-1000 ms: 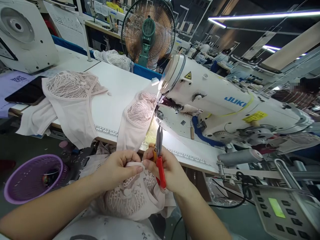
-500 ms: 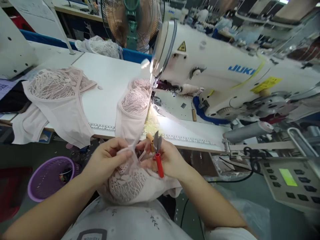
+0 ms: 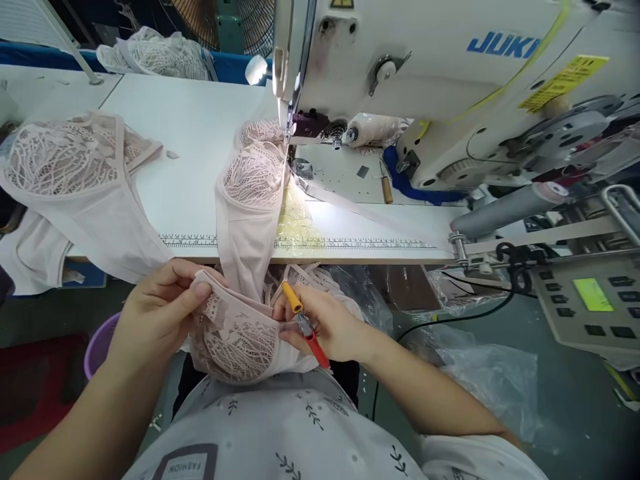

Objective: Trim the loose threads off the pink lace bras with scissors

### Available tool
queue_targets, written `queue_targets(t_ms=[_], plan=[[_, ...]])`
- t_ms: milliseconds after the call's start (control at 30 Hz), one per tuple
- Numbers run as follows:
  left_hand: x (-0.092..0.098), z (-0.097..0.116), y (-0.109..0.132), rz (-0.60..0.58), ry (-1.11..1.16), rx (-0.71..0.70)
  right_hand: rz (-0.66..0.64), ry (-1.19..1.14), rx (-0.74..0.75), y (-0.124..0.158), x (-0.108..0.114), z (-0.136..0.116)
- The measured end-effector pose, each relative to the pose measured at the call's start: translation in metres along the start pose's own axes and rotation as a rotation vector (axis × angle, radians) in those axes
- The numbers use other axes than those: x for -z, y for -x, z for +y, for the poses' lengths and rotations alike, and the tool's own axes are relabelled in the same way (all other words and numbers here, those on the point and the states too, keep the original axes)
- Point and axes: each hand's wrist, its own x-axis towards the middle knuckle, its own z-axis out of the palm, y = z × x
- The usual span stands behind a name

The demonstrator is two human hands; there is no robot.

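Observation:
A pale pink lace bra [image 3: 240, 343] rests over my lap, below the table edge. Its upper corner is pinched between the thumb and fingers of my left hand [image 3: 155, 313]. My right hand [image 3: 330, 323] grips the same bra's edge near the cup's right side, and thread snips [image 3: 315, 348] with orange and red handles lie across those fingers. A further piece of pale pink lace bra [image 3: 250, 220] runs from the sewing machine's needle area down over the table edge to the cloth in my hands. Whether the two are joined is hidden.
The white JUKI sewing machine [image 3: 420, 60] stands at the back right. Another lace bra [image 3: 75, 193] lies on the table [image 3: 190, 127] at left. A grey roller [image 3: 510, 210], a control panel [image 3: 590, 307], a purple basket [image 3: 100, 347] and a fan [image 3: 253, 27] surround the place.
My left hand has moved left, so the bra's edge is stretched between both hands. The snips have turned in my right hand, orange handle now upward. The view has come closer to the table.

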Motion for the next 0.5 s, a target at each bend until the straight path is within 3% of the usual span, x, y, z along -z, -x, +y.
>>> queue_targets(t_ms=[200,433,500], plan=[[0.001,0.001,0.013,0.039,-0.022,-0.075,0.042,0.089,0.016,0.01,-0.006,-0.008],[-0.006,-0.002,0.034,0.217,-0.154,-0.153,0.055,0.087,-0.036,0.024,-0.013,-0.005],[-0.007,-0.002,0.038,0.221,-0.181,-0.163,0.063,0.068,-0.043,0.028,-0.013,-0.006]])
